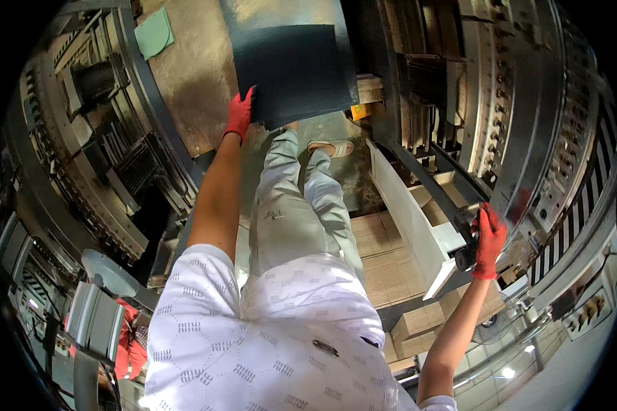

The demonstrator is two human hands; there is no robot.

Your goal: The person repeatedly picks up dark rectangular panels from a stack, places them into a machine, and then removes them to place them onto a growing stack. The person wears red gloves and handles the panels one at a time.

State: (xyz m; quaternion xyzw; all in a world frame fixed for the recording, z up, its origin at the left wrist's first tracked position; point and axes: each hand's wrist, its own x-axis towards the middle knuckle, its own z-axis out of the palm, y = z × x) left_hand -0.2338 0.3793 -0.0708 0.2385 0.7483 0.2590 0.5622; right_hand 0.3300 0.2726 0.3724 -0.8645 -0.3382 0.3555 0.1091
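Note:
A red glove covers my left hand (240, 115), which is at the near left corner of a dark flat sheet (295, 72), its fingers closed along the edge. Whatever its fingertips do beneath that edge is hidden. Far to the right, my right hand (487, 243), also in a red glove, is curled at the end of a dark machine bar (435, 192). Just beside its fingers sits a round black knob (465, 259). The gloved fingers partly cover the bar's end.
Machine frames with rows of metal fittings flank me (82, 157). A pale green piece (155, 33) lies on a worn brown board (185, 75). Stacked brown cardboard (391, 253) and a white panel (408, 219) stand right of my legs. Someone in red clothing (131, 342) is at lower left.

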